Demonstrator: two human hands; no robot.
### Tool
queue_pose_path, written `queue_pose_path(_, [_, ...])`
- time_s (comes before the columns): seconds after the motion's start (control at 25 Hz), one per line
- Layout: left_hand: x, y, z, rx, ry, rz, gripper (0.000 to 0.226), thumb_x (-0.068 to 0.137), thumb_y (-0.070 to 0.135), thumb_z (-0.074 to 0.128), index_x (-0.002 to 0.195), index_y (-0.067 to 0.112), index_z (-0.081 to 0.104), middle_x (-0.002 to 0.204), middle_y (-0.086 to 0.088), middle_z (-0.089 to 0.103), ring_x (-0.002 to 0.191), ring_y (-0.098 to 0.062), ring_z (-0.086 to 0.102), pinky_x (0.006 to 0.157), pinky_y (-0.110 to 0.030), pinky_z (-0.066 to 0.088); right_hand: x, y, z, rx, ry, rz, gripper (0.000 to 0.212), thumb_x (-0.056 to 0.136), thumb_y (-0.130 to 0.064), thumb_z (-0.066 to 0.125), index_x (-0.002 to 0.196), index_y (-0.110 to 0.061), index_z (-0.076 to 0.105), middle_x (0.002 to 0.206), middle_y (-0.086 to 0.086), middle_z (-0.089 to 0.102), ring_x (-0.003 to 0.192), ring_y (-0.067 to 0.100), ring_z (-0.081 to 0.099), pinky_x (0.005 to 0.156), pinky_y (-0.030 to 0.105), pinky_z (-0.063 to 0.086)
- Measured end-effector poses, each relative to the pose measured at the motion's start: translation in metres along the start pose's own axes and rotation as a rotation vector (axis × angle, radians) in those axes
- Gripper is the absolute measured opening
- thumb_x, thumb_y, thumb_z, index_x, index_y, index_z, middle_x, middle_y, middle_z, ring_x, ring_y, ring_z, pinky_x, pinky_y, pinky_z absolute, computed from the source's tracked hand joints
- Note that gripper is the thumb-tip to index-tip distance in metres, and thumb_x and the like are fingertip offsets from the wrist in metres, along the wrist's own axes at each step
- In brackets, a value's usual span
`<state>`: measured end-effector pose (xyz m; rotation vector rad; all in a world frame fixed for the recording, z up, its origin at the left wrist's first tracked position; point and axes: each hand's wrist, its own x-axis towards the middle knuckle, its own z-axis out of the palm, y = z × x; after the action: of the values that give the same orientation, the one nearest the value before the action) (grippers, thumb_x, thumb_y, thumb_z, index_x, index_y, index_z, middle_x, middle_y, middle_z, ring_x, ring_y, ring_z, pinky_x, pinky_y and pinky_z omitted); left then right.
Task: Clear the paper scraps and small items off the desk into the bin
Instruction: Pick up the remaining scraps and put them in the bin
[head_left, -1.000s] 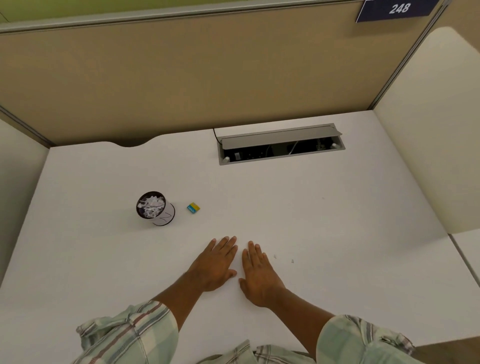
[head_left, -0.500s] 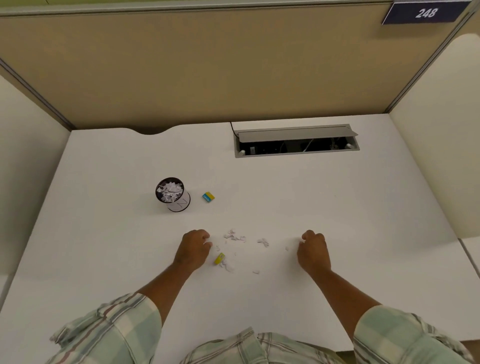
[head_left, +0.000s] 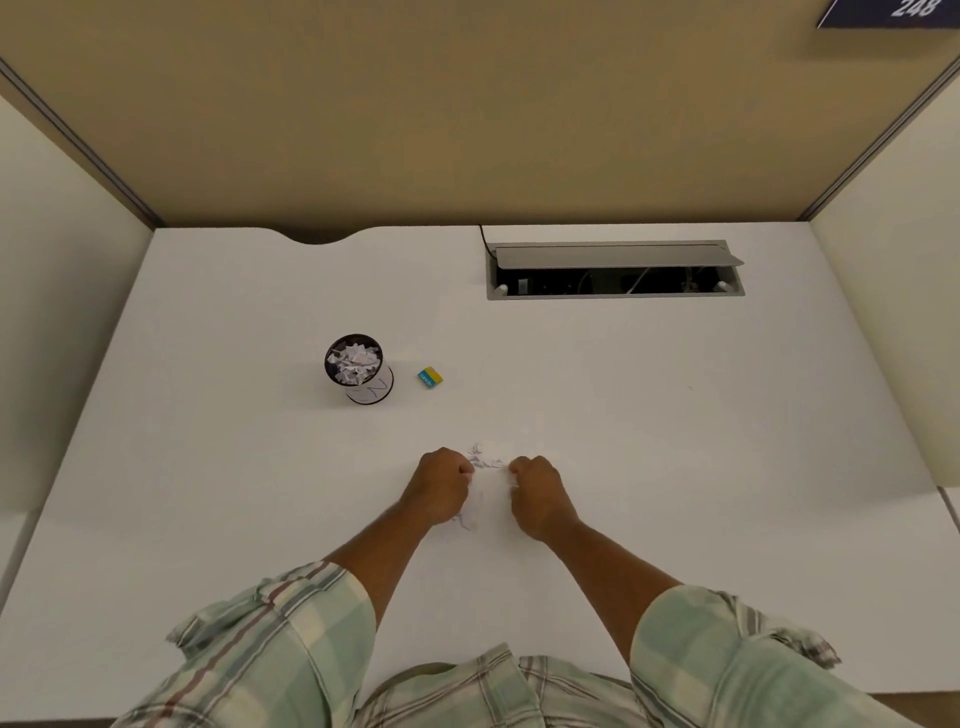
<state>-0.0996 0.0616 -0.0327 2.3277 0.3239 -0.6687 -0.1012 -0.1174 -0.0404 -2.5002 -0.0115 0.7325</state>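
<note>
A small round black mesh bin (head_left: 358, 370) stands on the white desk (head_left: 675, 467), holding several white paper scraps. A small yellow and blue eraser (head_left: 430, 376) lies just right of the bin. My left hand (head_left: 441, 491) and my right hand (head_left: 537, 493) rest on the desk as curled fists, close together near the middle. A loose heap of white paper scraps (head_left: 483, 460) lies between them and just beyond the knuckles. A few more scraps (head_left: 465, 522) show by the left wrist. Whether the fists hold any scraps I cannot tell.
A grey cable tray with its lid raised (head_left: 615, 270) is set into the desk at the back right. Tan partition panels (head_left: 467, 114) close off the back and both sides. A curved notch (head_left: 317, 236) cuts the desk's back edge.
Half a second ago my fists were far apart with scraps and a small yellow item spread between them. They have swept inward, bunching the scraps; the yellow item is now hidden.
</note>
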Motion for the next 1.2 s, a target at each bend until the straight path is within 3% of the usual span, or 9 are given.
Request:
queue_pose_path(0.16, [-0.010, -0.012, -0.012, -0.108, 0.090, -0.006, 0.026, 0.095, 0.007, 0.054, 0.106, 0.010, 0.078, 0.112, -0.002, 0.076, 0.102, -0.012, 0.066, 0.083, -0.017, 0.043, 0.000, 0.008, -0.005, 0.107, 0.005, -0.006, 0.019, 0.086, -0.013, 0.057, 0.101, -0.015, 0.069, 0.100, 0.005, 0.071, 0.094, 0.023, 0.064, 0.078, 0.025, 0.046])
queue_pose_path(0.28, [-0.023, -0.039, -0.020, -0.157, 0.212, -0.113, 0.026, 0.090, 0.007, 0.056, 0.101, 0.013, 0.078, 0.108, 0.001, 0.077, 0.103, -0.015, 0.067, 0.084, -0.017, 0.041, -0.009, 0.029, -0.019, 0.160, 0.071, 0.123, 0.011, 0.085, -0.017, 0.070, 0.095, -0.015, 0.066, 0.094, 0.002, 0.070, 0.088, 0.021, 0.064, 0.074, 0.025, 0.047])
queue_pose_path(0.48, [-0.056, -0.057, -0.003, -0.158, 0.178, -0.241, 0.006, 0.076, 0.016, 0.077, 0.082, 0.018, 0.076, 0.086, 0.003, 0.074, 0.086, -0.017, 0.070, 0.073, -0.019, 0.044, -0.030, 0.047, -0.008, 0.186, -0.020, 0.292, 0.042, 0.064, -0.036, 0.090, 0.075, -0.020, 0.053, 0.076, 0.006, 0.068, 0.066, 0.027, 0.070, 0.059, 0.035, 0.058])
queue_pose_path(0.68, [-0.067, -0.039, 0.025, -0.207, 0.198, -0.319, 0.024, 0.074, 0.027, 0.083, 0.058, 0.016, 0.070, 0.063, 0.004, 0.071, 0.066, -0.016, 0.069, 0.062, -0.022, 0.050, -0.027, 0.020, 0.015, 0.195, -0.063, 0.238, 0.042, 0.064, -0.026, 0.091, 0.072, -0.019, 0.050, 0.073, 0.008, 0.068, 0.065, 0.031, 0.072, 0.058, 0.041, 0.061])
queue_pose_path(0.8, [-0.060, -0.031, 0.032, -0.215, 0.205, -0.315, 0.028, 0.073, 0.033, 0.083, 0.058, 0.017, 0.067, 0.065, 0.000, 0.071, 0.066, -0.020, 0.067, 0.060, -0.024, 0.049, -0.015, 0.000, 0.019, 0.162, -0.066, 0.190, 0.035, 0.075, -0.023, 0.086, 0.074, -0.018, 0.051, 0.073, 0.002, 0.062, 0.065, 0.027, 0.068, 0.055, 0.034, 0.055])
queue_pose_path(0.88, [-0.056, -0.029, 0.033, -0.213, 0.202, -0.318, 0.031, 0.069, 0.039, 0.087, 0.061, 0.018, 0.066, 0.067, 0.001, 0.069, 0.067, -0.019, 0.064, 0.059, -0.024, 0.045, -0.005, -0.014, 0.019, 0.126, -0.041, 0.139, 0.029, 0.080, -0.024, 0.081, 0.078, -0.016, 0.053, 0.079, 0.006, 0.066, 0.071, 0.029, 0.068, 0.061, 0.036, 0.058])
queue_pose_path(1.04, [-0.063, -0.029, 0.031, -0.280, 0.262, -0.310, 0.053, 0.059, 0.043, 0.094, 0.083, 0.018, 0.055, 0.080, 0.004, 0.062, 0.074, -0.016, 0.058, 0.053, -0.021, 0.035, 0.009, -0.031, 0.005, 0.077, -0.006, 0.063, 0.019, 0.088, -0.023, 0.071, 0.081, -0.019, 0.054, 0.091, 0.007, 0.066, 0.078, 0.023, 0.062, 0.071, 0.038, 0.057])
queue_pose_path(1.12, [-0.069, -0.024, 0.032, -0.268, 0.272, -0.292, 0.065, 0.058, 0.043, 0.094, 0.099, 0.018, 0.050, 0.091, 0.006, 0.056, 0.082, -0.015, 0.055, 0.058, -0.019, 0.036, 0.015, -0.033, -0.005, -0.051, 0.038, -0.081, 0.012, 0.091, -0.027, 0.067, 0.098, -0.020, 0.059, 0.108, 0.005, 0.061, 0.091, 0.022, 0.061, 0.078, 0.040, 0.058])
queue_pose_path(1.2, [-0.069, -0.019, 0.035, -0.240, 0.272, -0.285, 0.071, 0.060, 0.044, 0.093, 0.109, 0.020, 0.048, 0.097, 0.006, 0.053, 0.087, -0.014, 0.053, 0.065, -0.019, 0.038, 0.021, -0.035, -0.009, -0.237, 0.008, -0.253, 0.033, 0.095, -0.032, 0.063, 0.127, -0.023, 0.057, 0.131, 0.003, 0.053, 0.113, 0.023, 0.057, 0.089, 0.041, 0.055])
